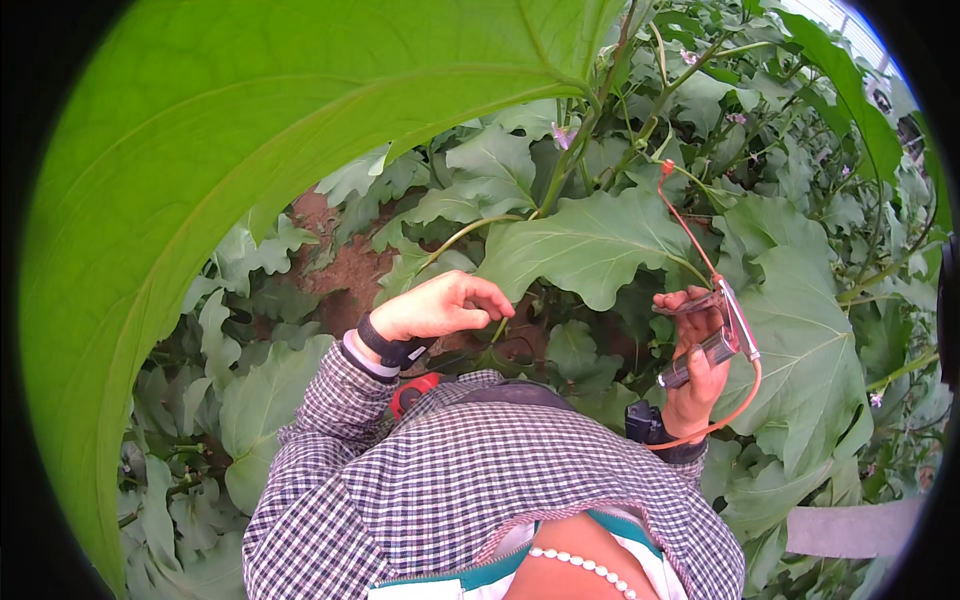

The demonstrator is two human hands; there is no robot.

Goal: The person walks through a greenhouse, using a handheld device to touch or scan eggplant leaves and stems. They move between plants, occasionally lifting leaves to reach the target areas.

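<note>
My right hand point(697, 367) holds a small hand sprayer point(736, 319) with a lever and a short dark, partly see-through cylinder point(699, 357). From its top a thin red tube point(686, 225) runs up to an orange-red nozzle point(667, 168) among the stems. An orange hose point(739, 409) hangs from its lower end and passes my right wrist. My left hand point(450, 306) is at the lower edge of a broad green leaf point(592, 244), fingers bent and thumb a little apart. Nothing shows in its grasp; whether it touches the leaf I cannot tell.
Leafy plants, apparently eggplants, surround me, with purple flowers point(563, 136) on their stems point(559, 184). One large leaf point(247, 127) hangs very close, covering the upper left. Reddish soil point(337, 259) shows between plants. A red object point(412, 393) is by my waist; a grey strip point(855, 528) lies lower right.
</note>
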